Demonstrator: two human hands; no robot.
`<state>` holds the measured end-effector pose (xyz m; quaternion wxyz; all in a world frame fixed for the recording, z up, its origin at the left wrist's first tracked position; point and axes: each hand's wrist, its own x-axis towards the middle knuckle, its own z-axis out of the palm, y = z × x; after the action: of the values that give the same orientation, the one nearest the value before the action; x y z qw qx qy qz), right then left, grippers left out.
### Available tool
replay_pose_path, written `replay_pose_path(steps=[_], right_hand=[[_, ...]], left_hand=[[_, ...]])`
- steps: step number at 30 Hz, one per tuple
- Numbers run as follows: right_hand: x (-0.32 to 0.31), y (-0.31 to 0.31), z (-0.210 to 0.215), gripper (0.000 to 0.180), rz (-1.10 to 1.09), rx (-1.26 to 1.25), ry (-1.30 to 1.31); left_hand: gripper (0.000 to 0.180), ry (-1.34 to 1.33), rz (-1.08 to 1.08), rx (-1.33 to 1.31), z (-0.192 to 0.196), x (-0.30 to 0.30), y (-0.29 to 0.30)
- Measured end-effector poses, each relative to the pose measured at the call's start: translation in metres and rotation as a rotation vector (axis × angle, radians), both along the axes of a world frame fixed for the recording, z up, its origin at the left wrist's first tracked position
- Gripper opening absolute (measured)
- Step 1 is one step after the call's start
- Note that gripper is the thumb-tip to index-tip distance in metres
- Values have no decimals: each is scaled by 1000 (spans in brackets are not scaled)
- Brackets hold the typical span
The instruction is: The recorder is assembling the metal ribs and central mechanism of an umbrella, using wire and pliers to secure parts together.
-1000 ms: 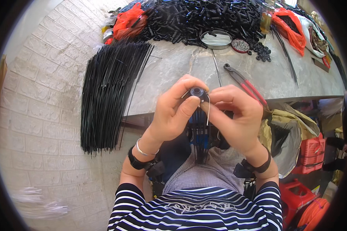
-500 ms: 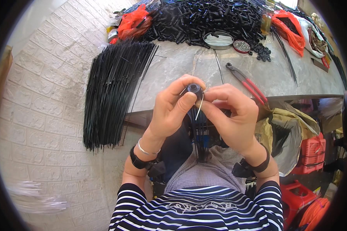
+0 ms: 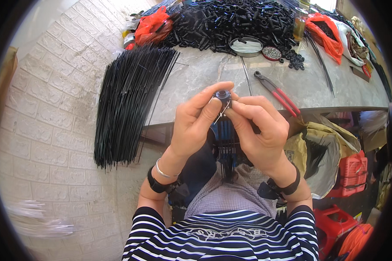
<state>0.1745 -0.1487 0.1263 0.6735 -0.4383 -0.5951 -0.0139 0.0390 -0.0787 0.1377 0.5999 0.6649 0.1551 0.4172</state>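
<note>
In front of my chest, my left hand (image 3: 190,124) is closed, thumb and fingers gripping a round black plastic hub (image 3: 222,95) with a hole in its top. Thin black rods (image 3: 226,152) hang down from the hub toward my lap. A short pale wire (image 3: 220,117) crosses the hub's near side, its free end slanting down to the left. Against the hub's right side, my right hand (image 3: 263,130) pinches with thumb and forefinger by the wire; what exactly lies between the fingertips is hidden.
A grey table (image 3: 196,71) carries a large bundle of black rods (image 3: 128,108), a heap of black tubes (image 3: 231,24), a dish of pale wires (image 3: 246,47) and red-handled pincers (image 3: 276,93). Right of my lap stands an open sack (image 3: 329,161), with a red crate (image 3: 352,176) beside it.
The wire's free end has swung from hanging nearly straight down to slanting left. Both hands stay at the hub, which has shifted slightly up and right.
</note>
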Motion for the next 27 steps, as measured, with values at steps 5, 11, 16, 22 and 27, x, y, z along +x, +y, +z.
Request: replay_pose_path(steps=[5, 11, 16, 22, 27], right_hand=[[-2, 3, -1, 20, -109, 92, -128], [-5, 9, -1, 20, -222, 208, -276], [-4, 9, -2, 22, -206, 152, -261], [-2, 6, -5, 19, -211, 104, -189], [-3, -3, 0, 29, 302, -158, 299]], left_hand=[[29, -89, 68, 3, -2, 6, -6], [28, -126, 115, -48, -6, 8, -12], [29, -23, 236, 143, -2, 11, -16], [31, 79, 264, 291, 5, 5, -17], [37, 31, 85, 37, 9, -7, -4]])
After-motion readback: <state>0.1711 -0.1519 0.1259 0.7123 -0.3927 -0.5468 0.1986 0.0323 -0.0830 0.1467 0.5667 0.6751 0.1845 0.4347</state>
